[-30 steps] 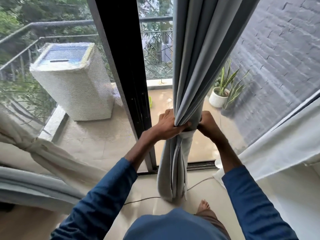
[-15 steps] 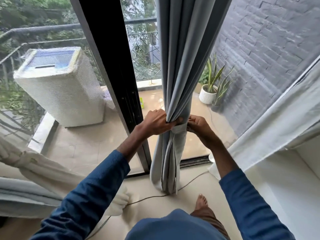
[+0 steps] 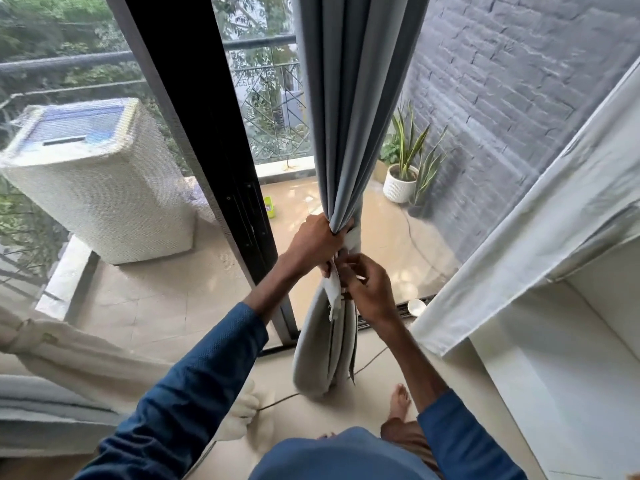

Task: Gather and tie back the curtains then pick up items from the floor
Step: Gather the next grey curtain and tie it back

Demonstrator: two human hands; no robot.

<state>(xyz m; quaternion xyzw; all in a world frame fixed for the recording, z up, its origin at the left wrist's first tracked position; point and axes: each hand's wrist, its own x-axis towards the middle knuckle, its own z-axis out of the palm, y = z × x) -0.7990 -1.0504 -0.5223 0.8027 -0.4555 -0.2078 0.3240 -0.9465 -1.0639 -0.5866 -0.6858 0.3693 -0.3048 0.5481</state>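
Dead centre of the view, the grey pleated fabric curtain (image 3: 349, 116) drops from twelve o'clock, narrows to a tight waist, then bulges out again toward the cream floor (image 3: 311, 417) at six. The left hand (image 3: 317, 240) clamps that waist, fingers curled hard round the bunched pleats. Just at its five o'clock, the right hand (image 3: 372, 289) pinches the pale fabric tie strip (image 3: 333, 291) between thumb and fingertips. The strip loops round the bundle above, and its frayed end dangles loose in front of the folds.

The curtain looks thick and soft, weighty for cloth. Those pleats will likely spring apart the instant the grip slackens, so the waist is the place to hold. The strip reads as light, limp and thin. It is best taken near its free end and drawn snug, not yanked, since the frayed edge could tear.

A thin dark cable (image 3: 367, 362) trails across the floor by the curtain's foot, at about its four o'clock.
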